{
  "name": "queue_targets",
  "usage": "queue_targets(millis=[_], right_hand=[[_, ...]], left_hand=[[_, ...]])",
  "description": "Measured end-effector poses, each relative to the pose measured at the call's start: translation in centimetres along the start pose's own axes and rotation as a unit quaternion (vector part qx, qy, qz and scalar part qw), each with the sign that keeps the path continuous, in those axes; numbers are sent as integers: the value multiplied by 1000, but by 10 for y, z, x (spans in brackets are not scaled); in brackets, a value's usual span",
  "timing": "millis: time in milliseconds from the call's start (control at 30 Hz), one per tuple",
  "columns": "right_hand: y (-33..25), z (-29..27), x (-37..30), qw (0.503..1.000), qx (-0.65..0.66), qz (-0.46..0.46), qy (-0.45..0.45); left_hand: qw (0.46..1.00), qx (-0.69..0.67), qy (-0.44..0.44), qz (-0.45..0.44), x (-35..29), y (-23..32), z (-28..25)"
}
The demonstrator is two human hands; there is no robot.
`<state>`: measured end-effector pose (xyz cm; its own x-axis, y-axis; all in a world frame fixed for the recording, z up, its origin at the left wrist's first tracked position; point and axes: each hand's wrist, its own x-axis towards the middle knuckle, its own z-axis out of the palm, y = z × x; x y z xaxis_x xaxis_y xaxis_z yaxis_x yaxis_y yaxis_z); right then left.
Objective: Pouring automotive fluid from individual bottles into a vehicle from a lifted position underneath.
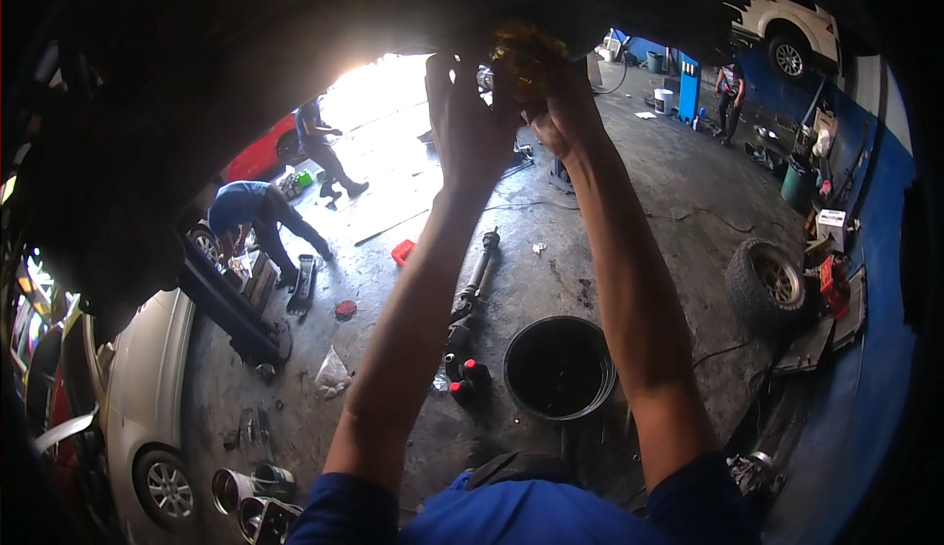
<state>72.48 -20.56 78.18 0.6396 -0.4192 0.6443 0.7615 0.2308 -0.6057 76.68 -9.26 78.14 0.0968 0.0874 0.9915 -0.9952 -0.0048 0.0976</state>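
Note:
Both my arms reach up to the dark underside of a raised vehicle (295, 14). An amber, shiny part (529, 52) hangs there in shadow, its kind unclear. My right hand (563, 117) is closed against it from the right and below, thumb and fingers curled in. On the other side, my left hand (469, 122) is held up beside a small bright metal piece (485, 79). Darkness hides most of the left fingers, so I cannot tell what they grip.
Below me on the floor stand a black round drum (560, 368), red-capped bottles (469, 380) and a drive shaft (479, 270). Two people in blue (251, 209) work at the left near a pale car (147, 388). A loose wheel (770, 280) lies right, near the blue wall.

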Motion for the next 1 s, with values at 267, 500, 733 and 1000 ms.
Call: queue_targets(millis=[267,500,733,1000], right_hand=[[26,3,-34,990,59,-74,-106],[22,-2,-57,932,-296,-201,-59],[22,-6,-55,993,84,85,6],[21,-2,-66,970,95,187,-119]], left_hand=[[990,-10,-100,-100,-54,16,-30],[992,17,-98,-79,-56,5,-22],[967,-123,-153,-160,-35,-1,-21],[923,-156,-219,-274,-14,-11,-27]])
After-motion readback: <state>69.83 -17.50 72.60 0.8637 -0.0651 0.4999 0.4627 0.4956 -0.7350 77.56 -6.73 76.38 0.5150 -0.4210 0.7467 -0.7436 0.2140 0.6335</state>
